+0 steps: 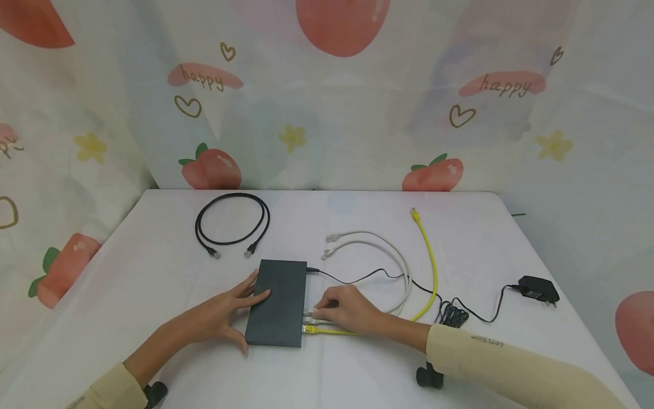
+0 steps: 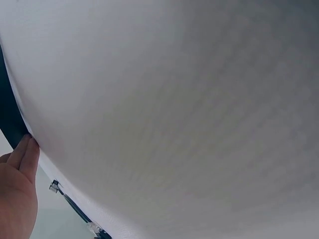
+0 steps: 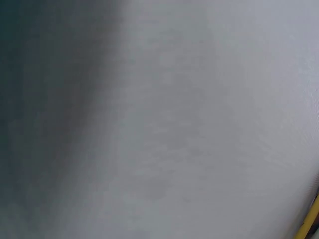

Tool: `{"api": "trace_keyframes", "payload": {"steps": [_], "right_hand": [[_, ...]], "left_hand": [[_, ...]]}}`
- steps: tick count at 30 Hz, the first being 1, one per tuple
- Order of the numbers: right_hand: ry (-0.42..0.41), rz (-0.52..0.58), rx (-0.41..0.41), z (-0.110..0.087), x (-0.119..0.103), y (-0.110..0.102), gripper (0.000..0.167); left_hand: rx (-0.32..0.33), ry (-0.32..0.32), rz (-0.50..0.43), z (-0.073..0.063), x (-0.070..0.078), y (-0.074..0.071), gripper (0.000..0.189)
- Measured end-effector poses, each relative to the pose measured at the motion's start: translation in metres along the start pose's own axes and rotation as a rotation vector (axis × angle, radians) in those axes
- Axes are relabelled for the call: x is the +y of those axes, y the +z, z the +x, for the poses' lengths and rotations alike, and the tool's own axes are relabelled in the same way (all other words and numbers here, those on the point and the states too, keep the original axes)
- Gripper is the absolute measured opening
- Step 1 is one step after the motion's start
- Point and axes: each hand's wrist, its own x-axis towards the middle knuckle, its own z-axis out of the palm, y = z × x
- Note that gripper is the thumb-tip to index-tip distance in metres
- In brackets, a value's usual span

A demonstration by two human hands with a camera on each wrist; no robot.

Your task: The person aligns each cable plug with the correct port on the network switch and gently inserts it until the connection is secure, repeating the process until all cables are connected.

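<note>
On the table are laid a black cable near its far edge, an adapter near the right one, a box, white cable and yellow cable

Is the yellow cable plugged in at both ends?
Only one end seems in: the near plug meets the right edge of the box, while the far plug lies loose on the table.

Yellow cable partly hidden behind right hand, sleeve lettering too small to read
</note>
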Motion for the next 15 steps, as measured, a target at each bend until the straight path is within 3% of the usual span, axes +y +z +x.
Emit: {"api": "trace_keyframes", "payload": {"steps": [15], "right_hand": [[0.065, 0.031, -0.051, 0.003, -0.0062, -0.0027, 0.004]], "left_hand": [[0.003, -0.005, 0.013, 0.001, 0.0015, -0.0012, 0.106]]}}
